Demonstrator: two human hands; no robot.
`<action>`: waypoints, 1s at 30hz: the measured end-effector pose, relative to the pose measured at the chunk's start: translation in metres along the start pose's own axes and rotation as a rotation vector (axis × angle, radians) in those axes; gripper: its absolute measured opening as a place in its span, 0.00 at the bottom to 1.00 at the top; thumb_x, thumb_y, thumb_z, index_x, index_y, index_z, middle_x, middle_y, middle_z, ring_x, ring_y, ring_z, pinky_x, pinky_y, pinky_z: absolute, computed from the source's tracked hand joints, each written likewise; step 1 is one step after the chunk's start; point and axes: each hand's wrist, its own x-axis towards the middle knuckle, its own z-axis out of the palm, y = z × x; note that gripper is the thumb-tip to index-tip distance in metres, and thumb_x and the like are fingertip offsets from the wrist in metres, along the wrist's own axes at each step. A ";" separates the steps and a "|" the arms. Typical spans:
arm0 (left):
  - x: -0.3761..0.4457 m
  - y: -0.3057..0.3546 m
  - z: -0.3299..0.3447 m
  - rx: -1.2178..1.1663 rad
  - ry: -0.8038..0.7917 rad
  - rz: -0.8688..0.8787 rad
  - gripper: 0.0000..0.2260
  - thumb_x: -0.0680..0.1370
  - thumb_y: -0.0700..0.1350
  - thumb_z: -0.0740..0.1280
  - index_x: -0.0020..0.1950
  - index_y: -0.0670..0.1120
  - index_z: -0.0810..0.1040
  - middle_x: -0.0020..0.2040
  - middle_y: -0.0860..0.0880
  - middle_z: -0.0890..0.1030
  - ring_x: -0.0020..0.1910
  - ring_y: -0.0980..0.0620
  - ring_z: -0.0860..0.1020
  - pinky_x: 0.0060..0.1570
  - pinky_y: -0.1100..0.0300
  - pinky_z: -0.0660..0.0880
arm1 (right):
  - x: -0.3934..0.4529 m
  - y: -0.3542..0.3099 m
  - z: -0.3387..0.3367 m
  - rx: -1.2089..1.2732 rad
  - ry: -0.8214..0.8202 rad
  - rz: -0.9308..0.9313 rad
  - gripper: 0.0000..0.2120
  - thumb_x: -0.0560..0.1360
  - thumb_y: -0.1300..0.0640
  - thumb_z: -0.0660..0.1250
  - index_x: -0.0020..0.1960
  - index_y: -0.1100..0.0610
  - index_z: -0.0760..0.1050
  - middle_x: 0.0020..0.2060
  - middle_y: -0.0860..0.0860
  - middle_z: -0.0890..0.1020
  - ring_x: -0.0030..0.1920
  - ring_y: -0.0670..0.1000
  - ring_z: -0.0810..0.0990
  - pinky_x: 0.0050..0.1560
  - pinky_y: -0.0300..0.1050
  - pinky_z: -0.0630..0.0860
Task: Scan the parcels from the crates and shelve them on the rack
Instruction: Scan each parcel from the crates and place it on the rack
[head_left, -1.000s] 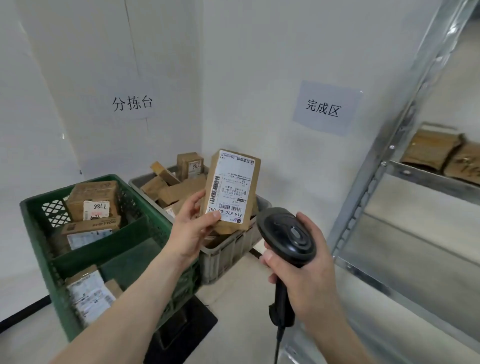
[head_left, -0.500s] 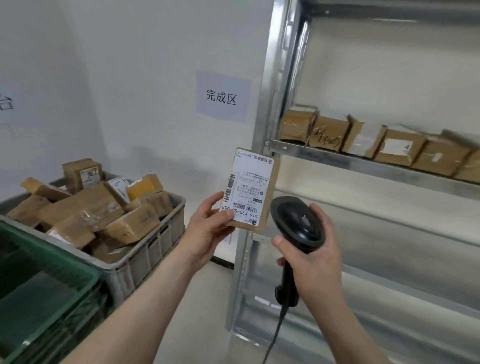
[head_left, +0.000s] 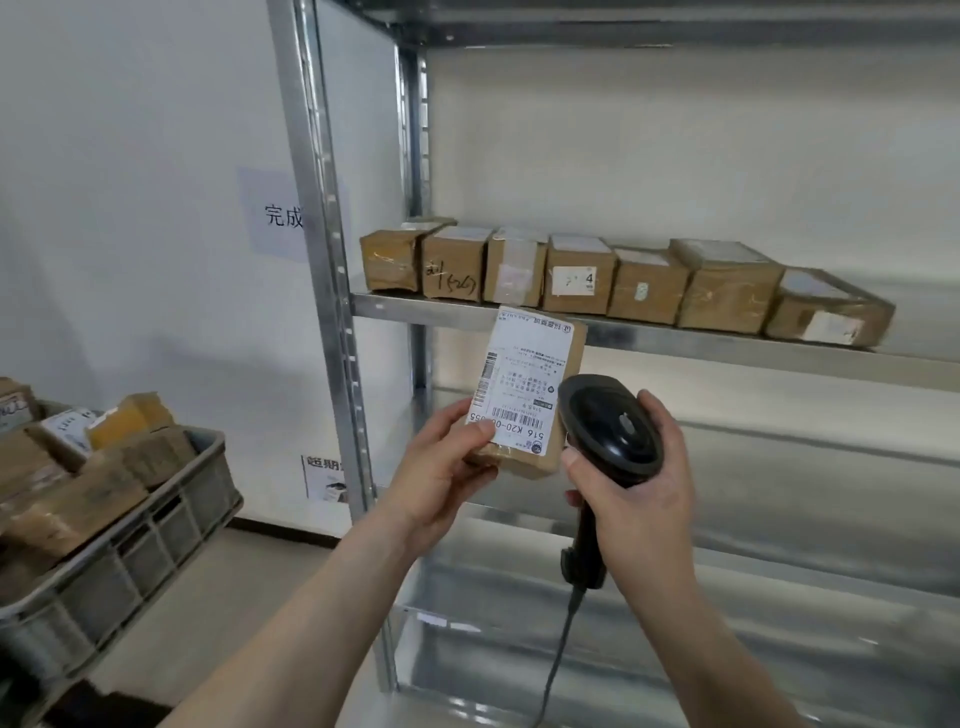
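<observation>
My left hand (head_left: 441, 473) holds a small brown parcel (head_left: 524, 384) upright, its white shipping label with barcodes facing me. My right hand (head_left: 639, 499) grips a black corded barcode scanner (head_left: 610, 431) right beside the parcel's right edge, head up. Both are in front of the metal rack (head_left: 332, 291). The rack's upper shelf (head_left: 727, 345) carries a row of several brown parcels (head_left: 576, 280), filling it from the left post to about the middle right.
A grey crate (head_left: 156, 535) heaped with brown parcels stands at the lower left against the white wall. A paper sign (head_left: 275, 213) hangs on the wall behind the rack post. Lower rack shelves (head_left: 779, 566) show bare metal. The scanner cable (head_left: 558, 654) hangs down.
The view has swung right from the crates to the rack; the green crate has left the frame. Both hands, with parcel and scanner, have kept their grips and now sit before the shelves.
</observation>
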 end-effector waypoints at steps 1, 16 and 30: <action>0.003 -0.004 0.014 0.003 -0.003 -0.001 0.27 0.70 0.48 0.73 0.69 0.47 0.74 0.60 0.43 0.84 0.63 0.40 0.80 0.67 0.44 0.74 | 0.007 0.001 -0.012 -0.003 0.000 -0.008 0.41 0.63 0.51 0.78 0.73 0.41 0.67 0.59 0.32 0.78 0.65 0.53 0.79 0.63 0.65 0.78; 0.048 -0.038 0.127 0.064 -0.204 -0.081 0.24 0.72 0.50 0.73 0.68 0.52 0.77 0.56 0.47 0.86 0.55 0.46 0.82 0.57 0.51 0.78 | 0.033 -0.012 -0.116 -0.051 0.201 -0.028 0.41 0.68 0.59 0.80 0.75 0.44 0.65 0.60 0.37 0.79 0.65 0.53 0.79 0.60 0.64 0.81; 0.073 -0.058 0.254 0.149 -0.357 -0.102 0.20 0.75 0.53 0.73 0.66 0.55 0.78 0.55 0.49 0.86 0.51 0.48 0.82 0.52 0.55 0.78 | 0.069 -0.031 -0.220 -0.041 0.414 -0.103 0.36 0.72 0.70 0.75 0.74 0.48 0.66 0.53 0.38 0.79 0.44 0.41 0.84 0.39 0.46 0.84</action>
